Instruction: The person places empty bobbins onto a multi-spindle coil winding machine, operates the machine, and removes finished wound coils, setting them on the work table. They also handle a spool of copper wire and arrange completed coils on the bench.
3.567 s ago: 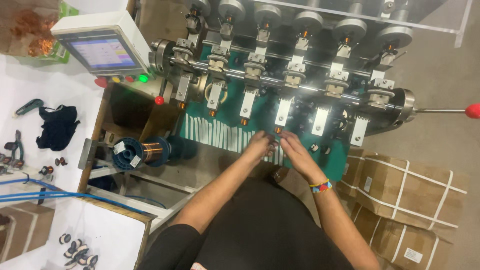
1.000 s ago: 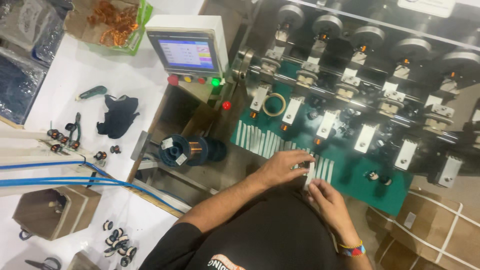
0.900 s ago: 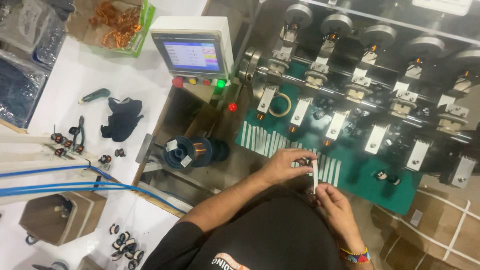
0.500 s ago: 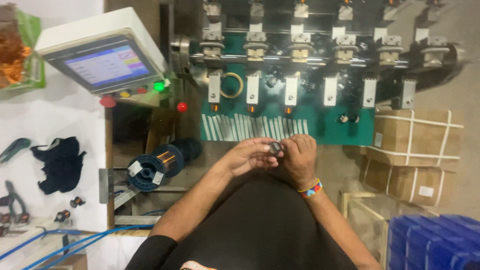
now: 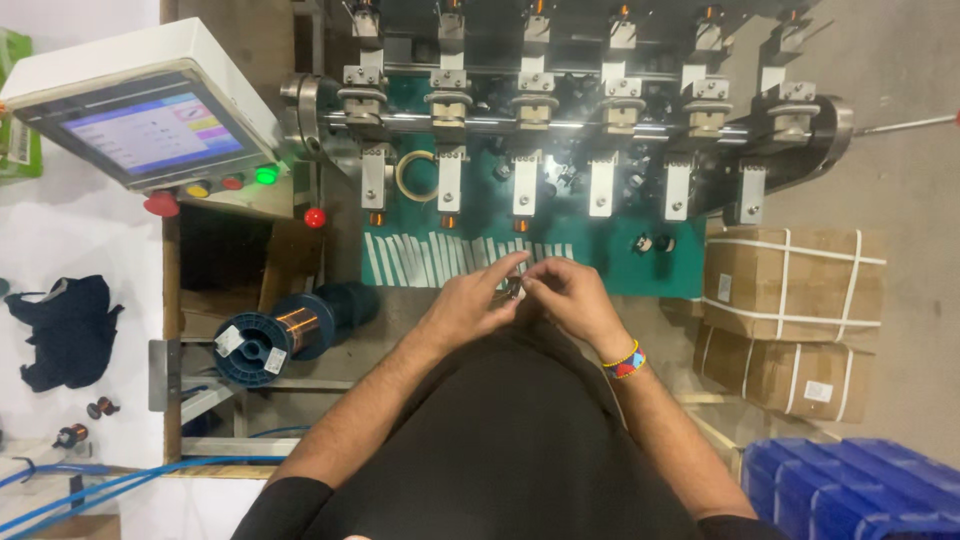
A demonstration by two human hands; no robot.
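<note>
A: What do we see at the centre of the head view?

B: We see both hands meeting just below the green bed [image 5: 600,262] of the winder [image 5: 560,110]. The left hand [image 5: 468,300] and the right hand [image 5: 570,295] close their fingertips on one small dark part [image 5: 513,290], which sits between them, in front of the torso and just beside the row of white strips [image 5: 440,258].

A: How do the fingers stand?

B: On the left hand we see the forefinger stretched toward the strips and the thumb pressed to the part. On the right hand the fingers curl inward around it. The part is too small for us to tell its kind.

A: What lies around the hands?

B: Above them we note the winder's six stations, each with a white bracket, and a ring of tape [image 5: 415,176] on the green bed. To the left stands a touch screen [image 5: 150,130] with coloured buttons below it; beneath it a blue spool [image 5: 262,347] of copper wire lies on its side. To the right we see strapped cartons [image 5: 790,280], and blue crates [image 5: 860,490] at the lower corner. A beaded bracelet [image 5: 625,360] circles the right wrist. On the white table at far left lies a dark cloth [image 5: 62,330].
</note>
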